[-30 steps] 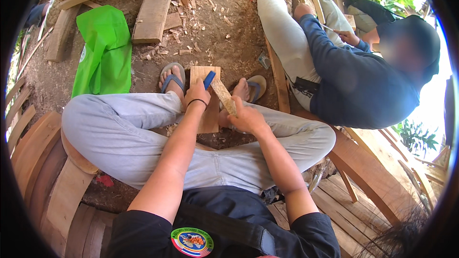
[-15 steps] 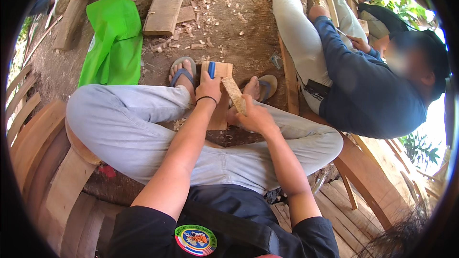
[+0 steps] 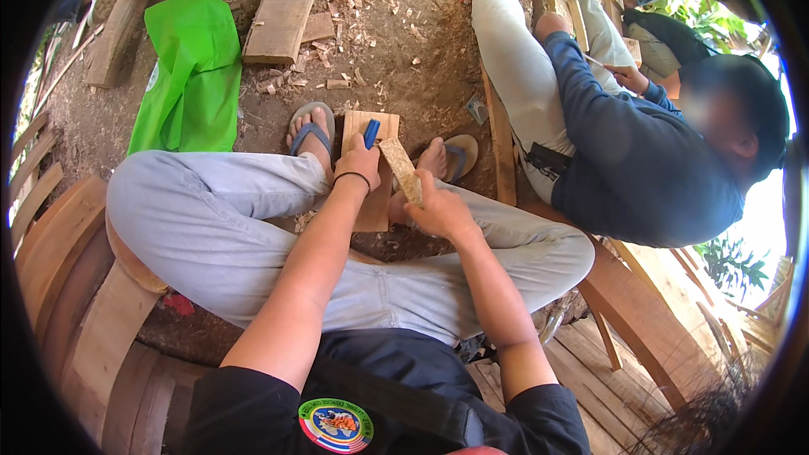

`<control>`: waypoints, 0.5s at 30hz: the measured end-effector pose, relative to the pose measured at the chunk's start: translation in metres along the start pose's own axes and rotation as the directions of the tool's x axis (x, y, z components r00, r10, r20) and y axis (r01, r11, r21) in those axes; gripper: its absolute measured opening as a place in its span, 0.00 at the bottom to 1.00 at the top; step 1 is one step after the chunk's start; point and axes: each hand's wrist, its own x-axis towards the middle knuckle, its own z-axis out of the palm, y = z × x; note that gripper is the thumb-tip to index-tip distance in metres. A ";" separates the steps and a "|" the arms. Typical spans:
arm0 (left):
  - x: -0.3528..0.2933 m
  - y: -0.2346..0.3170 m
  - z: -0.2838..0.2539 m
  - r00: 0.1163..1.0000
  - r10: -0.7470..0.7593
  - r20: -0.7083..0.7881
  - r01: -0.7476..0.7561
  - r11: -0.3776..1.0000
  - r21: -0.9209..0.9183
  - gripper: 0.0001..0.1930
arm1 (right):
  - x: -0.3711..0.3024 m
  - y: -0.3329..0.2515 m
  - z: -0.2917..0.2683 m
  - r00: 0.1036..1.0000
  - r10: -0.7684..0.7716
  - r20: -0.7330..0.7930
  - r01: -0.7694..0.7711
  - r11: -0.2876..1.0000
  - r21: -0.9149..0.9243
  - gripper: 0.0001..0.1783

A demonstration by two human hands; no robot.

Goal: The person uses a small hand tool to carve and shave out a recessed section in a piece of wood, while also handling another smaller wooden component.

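Observation:
My left hand [image 3: 361, 162] is wrapped round a blue-handled chisel [image 3: 372, 131], handle end up; the hand hides its blade. Beneath lies a flat wooden board [image 3: 371, 217], lengthwise between my sandalled feet. My right hand [image 3: 442, 207] grips one end of a short, pale, rough-faced wooden bar [image 3: 399, 168]. The bar slants up and leftward, with its free end just right of my left hand. From this angle I cannot tell whether bar and chisel touch.
A bright green bag [image 3: 192, 67] lies at the left, near a thick plank [image 3: 286, 17]. Wood chips [image 3: 339, 83] litter the dirt ground. A person in a dark blue top [image 3: 640, 160] sits close on the right. Curved timbers [image 3: 76, 244] stand at the left.
The whole view has shifted slightly. My left hand and the chisel sit a little nearer and further right over the board. Both hands keep their hold.

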 end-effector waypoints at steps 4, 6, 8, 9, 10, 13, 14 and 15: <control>-0.002 0.001 -0.002 0.999 0.032 -0.007 -0.032 0.999 0.013 0.16 | -0.001 0.001 0.001 1.000 -0.014 -0.020 0.014 1.000 -0.002 0.39; 0.001 -0.001 0.001 0.999 0.036 0.003 -0.036 0.999 0.041 0.15 | -0.001 0.000 -0.001 1.000 -0.022 -0.023 0.022 1.000 0.001 0.39; 0.004 -0.002 0.008 1.000 0.028 0.001 -0.028 0.998 0.055 0.14 | -0.002 -0.001 -0.001 0.999 -0.024 -0.028 0.025 1.000 0.005 0.38; 0.005 -0.001 0.010 1.000 0.019 -0.006 -0.019 0.998 0.057 0.13 | -0.002 -0.002 -0.001 0.999 -0.026 -0.031 0.026 1.000 0.007 0.38; 0.006 -0.001 0.012 1.000 0.011 -0.013 -0.010 0.998 0.059 0.12 | -0.003 -0.003 -0.003 1.000 -0.017 -0.025 0.017 1.000 0.003 0.38; 0.008 0.004 0.016 1.000 -0.028 -0.011 0.028 0.998 0.057 0.14 | -0.003 -0.004 -0.004 1.000 -0.003 -0.015 0.003 1.000 -0.002 0.38; 0.009 0.005 0.018 0.999 -0.045 -0.014 0.046 0.997 0.056 0.14 | -0.003 -0.003 -0.004 1.000 -0.005 -0.017 0.005 1.000 0.000 0.38; 0.011 0.006 0.022 0.998 -0.063 -0.017 0.064 0.996 0.054 0.15 | -0.003 -0.003 -0.003 1.000 -0.008 -0.018 0.008 1.000 0.003 0.38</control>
